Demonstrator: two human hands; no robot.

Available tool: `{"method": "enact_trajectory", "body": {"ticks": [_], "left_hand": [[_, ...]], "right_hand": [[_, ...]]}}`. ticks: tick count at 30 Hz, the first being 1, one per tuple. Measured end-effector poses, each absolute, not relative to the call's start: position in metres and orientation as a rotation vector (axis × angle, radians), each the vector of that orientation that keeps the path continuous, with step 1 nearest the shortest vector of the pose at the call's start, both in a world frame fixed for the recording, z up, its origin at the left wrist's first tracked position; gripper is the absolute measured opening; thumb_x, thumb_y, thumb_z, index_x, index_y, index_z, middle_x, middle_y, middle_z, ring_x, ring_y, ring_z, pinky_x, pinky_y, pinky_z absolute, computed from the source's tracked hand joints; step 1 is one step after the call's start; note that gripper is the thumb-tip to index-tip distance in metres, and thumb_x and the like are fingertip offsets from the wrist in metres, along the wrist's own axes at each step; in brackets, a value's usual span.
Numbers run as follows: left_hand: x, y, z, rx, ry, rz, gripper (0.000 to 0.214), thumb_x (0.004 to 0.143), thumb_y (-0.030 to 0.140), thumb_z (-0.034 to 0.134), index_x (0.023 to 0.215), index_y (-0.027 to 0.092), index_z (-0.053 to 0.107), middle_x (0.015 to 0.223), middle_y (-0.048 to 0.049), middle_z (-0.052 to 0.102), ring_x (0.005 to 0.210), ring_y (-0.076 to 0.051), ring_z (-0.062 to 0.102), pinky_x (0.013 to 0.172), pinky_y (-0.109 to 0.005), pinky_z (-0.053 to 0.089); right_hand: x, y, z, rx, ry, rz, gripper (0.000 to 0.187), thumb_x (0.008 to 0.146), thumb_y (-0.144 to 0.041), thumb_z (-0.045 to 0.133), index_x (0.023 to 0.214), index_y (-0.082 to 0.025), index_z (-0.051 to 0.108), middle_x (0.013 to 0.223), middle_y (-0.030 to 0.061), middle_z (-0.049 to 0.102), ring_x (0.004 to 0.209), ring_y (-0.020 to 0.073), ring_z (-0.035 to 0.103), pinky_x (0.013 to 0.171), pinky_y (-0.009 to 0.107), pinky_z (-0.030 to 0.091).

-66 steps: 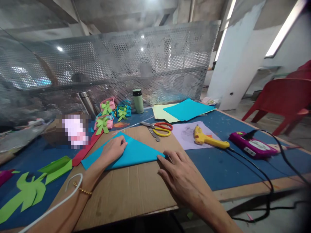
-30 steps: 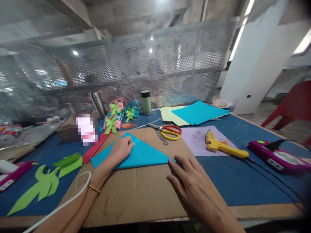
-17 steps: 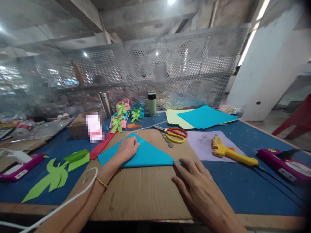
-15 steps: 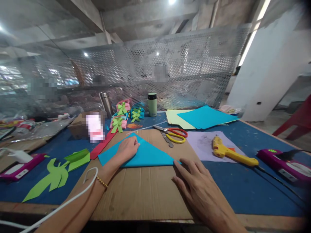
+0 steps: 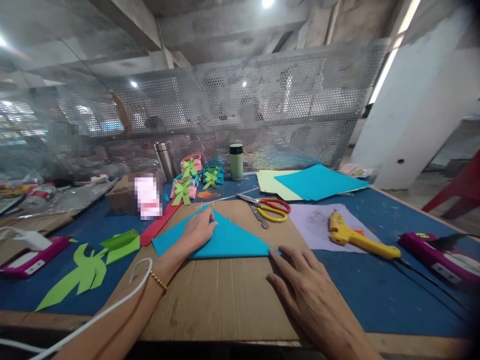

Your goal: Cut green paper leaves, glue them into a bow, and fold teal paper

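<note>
Folded blue paper triangle (image 5: 232, 242), unshifted, is still being pressed flat toward the cardboard sheet's (image 5: 225, 305) far edge by the left hand (image 5: 200, 231), fingers extended, its right tip apparently being touched by the right hand (image 5: 303, 282), fingers spread.

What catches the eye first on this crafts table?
A bright blue paper triangle lies mid-table on a cardboard sheet, the left hand resting on it and the right hand at its right corner. A yellow glue gun lies to the right, red-and-yellow scissors behind the triangle.
</note>
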State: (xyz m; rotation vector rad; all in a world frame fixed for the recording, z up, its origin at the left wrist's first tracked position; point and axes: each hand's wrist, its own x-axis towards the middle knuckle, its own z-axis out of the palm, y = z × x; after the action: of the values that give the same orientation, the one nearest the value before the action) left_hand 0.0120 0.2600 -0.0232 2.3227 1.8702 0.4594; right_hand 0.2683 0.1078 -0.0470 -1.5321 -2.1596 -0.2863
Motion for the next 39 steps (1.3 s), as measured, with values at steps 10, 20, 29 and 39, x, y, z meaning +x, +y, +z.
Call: {"method": "enact_trajectory", "body": {"ticks": [10,20,29,39], "left_hand": [[0.012,0.257,-0.021,2.375,1.807,0.459,0.018,0.091,0.026,0.05,0.105,0.022,0.061,0.096,-0.0053,0.069,0.091,-0.024,0.064,0.076,-0.033,0.044],[0.006,0.263,-0.029,2.545,1.794,0.382,0.034,0.094,0.032,0.047,0.123,0.028,0.064,0.115,-0.0098,0.066,0.109,-0.029,0.062,0.093,-0.041,0.046],[0.007,0.262,-0.03,2.631,1.816,0.342,0.034,0.094,0.032,0.042,0.118,0.026,0.065,0.106,-0.0098,0.066,0.104,-0.029,0.063,0.09,-0.04,0.048],[0.005,0.266,-0.031,2.602,1.794,0.317,0.035,0.094,0.033,0.042,0.121,0.025,0.064,0.108,-0.0099,0.065,0.105,-0.027,0.062,0.093,-0.038,0.046]], "right_hand": [[0.266,0.105,-0.042,-1.571,-2.167,-0.237,0.032,0.095,-0.033,0.054,0.126,-0.026,0.062,0.124,0.0116,0.061,0.106,0.0308,0.055,0.089,0.049,0.05],[0.261,0.1,-0.033,-1.632,-2.164,-0.144,0.03,0.095,-0.031,0.057,0.125,-0.026,0.062,0.123,0.0101,0.06,0.108,0.0295,0.054,0.091,0.047,0.049],[0.259,0.095,-0.032,-1.68,-2.1,-0.085,0.022,0.094,-0.031,0.059,0.114,-0.024,0.064,0.117,0.0089,0.061,0.107,0.0284,0.054,0.09,0.044,0.048],[0.259,0.094,-0.038,-1.634,-2.066,-0.154,0.024,0.094,-0.031,0.059,0.116,-0.024,0.063,0.114,0.0101,0.063,0.105,0.0287,0.056,0.088,0.044,0.05]]}}
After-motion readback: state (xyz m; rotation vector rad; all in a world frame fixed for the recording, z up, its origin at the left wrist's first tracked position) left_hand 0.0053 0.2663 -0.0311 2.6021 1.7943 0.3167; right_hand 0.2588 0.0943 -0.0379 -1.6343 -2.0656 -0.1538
